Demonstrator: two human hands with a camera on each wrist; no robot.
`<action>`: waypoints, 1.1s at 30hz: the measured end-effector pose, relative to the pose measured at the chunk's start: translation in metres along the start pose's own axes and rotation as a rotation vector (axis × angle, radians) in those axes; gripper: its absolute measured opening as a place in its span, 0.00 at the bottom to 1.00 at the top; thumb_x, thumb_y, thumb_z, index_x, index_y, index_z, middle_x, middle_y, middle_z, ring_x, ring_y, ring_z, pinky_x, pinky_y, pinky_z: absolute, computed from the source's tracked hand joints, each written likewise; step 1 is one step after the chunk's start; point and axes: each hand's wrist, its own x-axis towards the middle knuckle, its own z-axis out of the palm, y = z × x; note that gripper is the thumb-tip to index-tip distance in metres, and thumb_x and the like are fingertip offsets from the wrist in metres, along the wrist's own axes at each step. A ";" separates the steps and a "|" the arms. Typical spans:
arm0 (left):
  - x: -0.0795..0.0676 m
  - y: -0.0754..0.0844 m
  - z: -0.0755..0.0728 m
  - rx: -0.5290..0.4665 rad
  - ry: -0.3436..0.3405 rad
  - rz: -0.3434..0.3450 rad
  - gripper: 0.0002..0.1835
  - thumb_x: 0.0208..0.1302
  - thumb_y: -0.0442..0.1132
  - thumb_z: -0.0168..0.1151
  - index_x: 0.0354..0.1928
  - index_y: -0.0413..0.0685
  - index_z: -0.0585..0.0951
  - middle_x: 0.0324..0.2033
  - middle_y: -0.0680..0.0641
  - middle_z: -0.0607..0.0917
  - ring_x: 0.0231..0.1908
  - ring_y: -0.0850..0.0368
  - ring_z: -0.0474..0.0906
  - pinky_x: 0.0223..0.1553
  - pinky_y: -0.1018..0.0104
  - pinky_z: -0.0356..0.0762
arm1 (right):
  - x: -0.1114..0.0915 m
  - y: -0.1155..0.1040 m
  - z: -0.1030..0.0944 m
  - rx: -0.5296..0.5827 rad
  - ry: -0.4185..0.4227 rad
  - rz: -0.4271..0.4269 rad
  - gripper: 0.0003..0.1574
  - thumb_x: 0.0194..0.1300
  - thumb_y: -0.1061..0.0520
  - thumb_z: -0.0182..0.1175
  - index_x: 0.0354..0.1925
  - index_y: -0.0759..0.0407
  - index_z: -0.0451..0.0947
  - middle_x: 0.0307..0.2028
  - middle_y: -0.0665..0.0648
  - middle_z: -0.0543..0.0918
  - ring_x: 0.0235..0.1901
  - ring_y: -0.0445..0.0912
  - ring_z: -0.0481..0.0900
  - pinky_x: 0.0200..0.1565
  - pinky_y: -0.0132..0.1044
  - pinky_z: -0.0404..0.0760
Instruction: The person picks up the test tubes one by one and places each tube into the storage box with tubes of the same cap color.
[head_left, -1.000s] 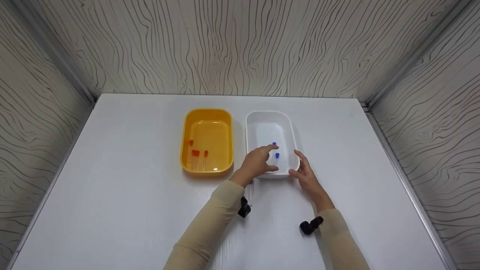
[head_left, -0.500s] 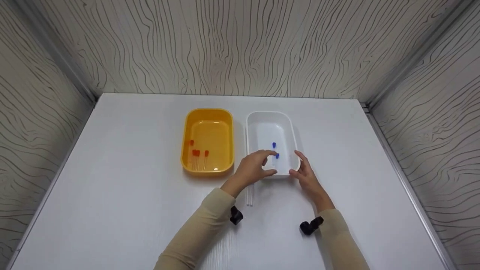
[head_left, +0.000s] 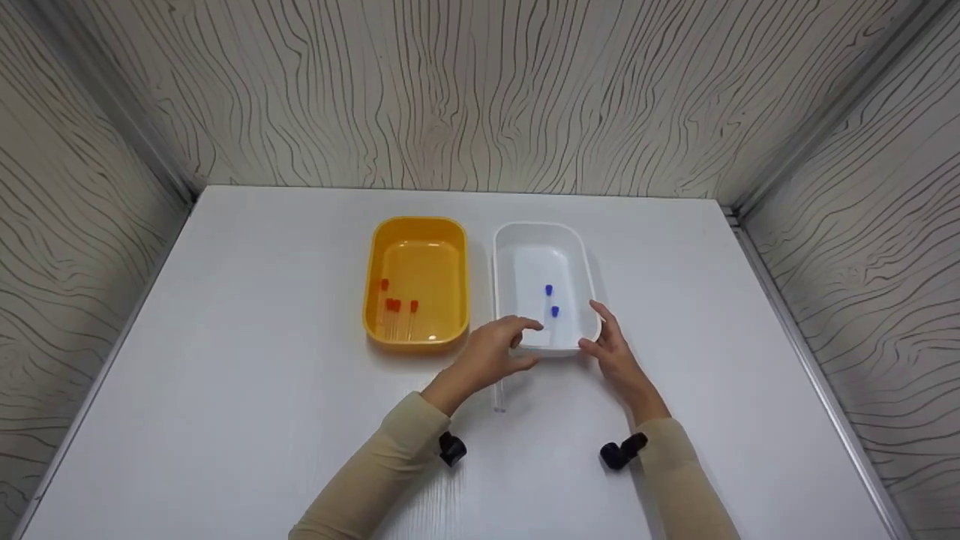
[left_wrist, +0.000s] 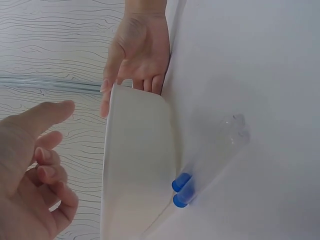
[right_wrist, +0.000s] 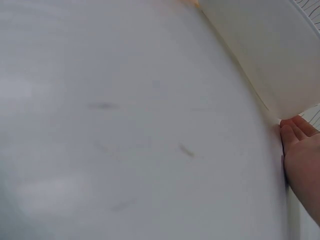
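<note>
My right hand (head_left: 616, 358) holds the near right corner of a white plastic tray (head_left: 525, 262). In the left wrist view that hand (left_wrist: 142, 55) has its thumb at the rim and its other fingers against the outer wall. Over the tray's near left corner is my left hand (head_left: 487, 354), thumb and forefinger apart, nothing between them. Two clear tubes with blue caps (head_left: 555, 311) lie inside the tray. Outside it, two more blue-capped tubes (left_wrist: 215, 155) lie side by side on the table; from the head camera, my left hand partly covers these tubes (head_left: 499, 397).
A yellow tray (head_left: 424, 262) stands left of the white one, with several clear, red-capped tubes (head_left: 414, 307) in its near part. Wood-grain panels (head_left: 450, 90) rise behind and beside the white table (head_left: 262, 337).
My left hand has drawn back toward the near left, from over the white tray's inside to its near edge, uncovering the blue caps. The right hand has stayed at the corner.
</note>
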 end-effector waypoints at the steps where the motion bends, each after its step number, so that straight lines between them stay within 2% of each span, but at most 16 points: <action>1: -0.002 -0.002 0.000 -0.006 0.001 0.002 0.24 0.59 0.48 0.68 0.58 0.57 0.78 0.37 0.47 0.84 0.32 0.61 0.71 0.34 0.79 0.71 | 0.000 0.000 0.000 -0.002 0.001 -0.002 0.46 0.69 0.67 0.50 0.76 0.48 0.40 0.77 0.62 0.43 0.76 0.60 0.47 0.56 0.16 0.70; 8: -0.017 -0.014 0.004 -0.027 0.040 0.043 0.22 0.57 0.46 0.70 0.54 0.53 0.80 0.33 0.44 0.83 0.28 0.63 0.68 0.30 0.80 0.66 | 0.001 0.000 -0.001 -0.029 0.008 0.002 0.47 0.69 0.67 0.51 0.76 0.48 0.40 0.78 0.62 0.40 0.76 0.61 0.48 0.55 0.15 0.70; 15: -0.029 -0.027 0.006 -0.069 0.008 0.019 0.25 0.55 0.46 0.71 0.55 0.50 0.80 0.35 0.42 0.84 0.35 0.49 0.77 0.31 0.79 0.67 | 0.001 -0.001 -0.002 -0.028 -0.001 0.013 0.47 0.69 0.66 0.51 0.76 0.47 0.40 0.78 0.62 0.38 0.76 0.62 0.48 0.55 0.16 0.70; 20: -0.034 -0.035 0.008 -0.082 -0.003 -0.015 0.27 0.53 0.46 0.73 0.55 0.51 0.79 0.34 0.41 0.83 0.32 0.56 0.72 0.30 0.79 0.64 | 0.000 -0.001 -0.002 -0.034 -0.010 0.012 0.47 0.69 0.66 0.51 0.76 0.47 0.39 0.78 0.61 0.37 0.77 0.61 0.44 0.55 0.13 0.67; 23: -0.036 -0.039 0.010 -0.073 0.003 -0.009 0.29 0.50 0.47 0.75 0.55 0.50 0.79 0.31 0.41 0.82 0.29 0.62 0.67 0.29 0.78 0.61 | 0.000 -0.002 -0.002 -0.042 -0.006 0.013 0.47 0.69 0.66 0.51 0.76 0.47 0.38 0.78 0.61 0.37 0.77 0.61 0.43 0.57 0.14 0.66; 25: -0.038 -0.043 0.011 -0.057 0.001 -0.005 0.31 0.48 0.47 0.76 0.55 0.50 0.79 0.29 0.43 0.81 0.29 0.64 0.65 0.29 0.77 0.61 | 0.000 -0.002 -0.001 -0.057 -0.001 0.019 0.47 0.69 0.65 0.51 0.76 0.47 0.38 0.78 0.61 0.38 0.77 0.61 0.43 0.62 0.19 0.65; 27: -0.039 -0.045 0.012 -0.038 -0.013 -0.018 0.33 0.45 0.49 0.77 0.56 0.50 0.78 0.28 0.47 0.79 0.29 0.65 0.64 0.30 0.76 0.60 | 0.000 -0.002 -0.001 -0.063 0.002 0.024 0.47 0.69 0.65 0.51 0.76 0.46 0.39 0.78 0.61 0.38 0.77 0.60 0.44 0.70 0.30 0.62; 30: -0.041 -0.048 0.014 -0.029 -0.060 -0.074 0.40 0.42 0.50 0.79 0.60 0.54 0.75 0.29 0.50 0.78 0.30 0.63 0.65 0.32 0.73 0.63 | 0.000 -0.002 -0.001 -0.064 0.005 0.026 0.47 0.69 0.64 0.51 0.76 0.46 0.39 0.78 0.61 0.38 0.77 0.61 0.43 0.75 0.50 0.51; 33: -0.042 -0.051 0.015 -0.049 -0.108 -0.151 0.45 0.40 0.51 0.80 0.64 0.57 0.71 0.33 0.50 0.79 0.33 0.61 0.68 0.36 0.70 0.68 | 0.000 -0.002 0.000 -0.063 0.007 0.020 0.47 0.69 0.65 0.51 0.76 0.46 0.39 0.78 0.62 0.38 0.77 0.61 0.44 0.76 0.57 0.45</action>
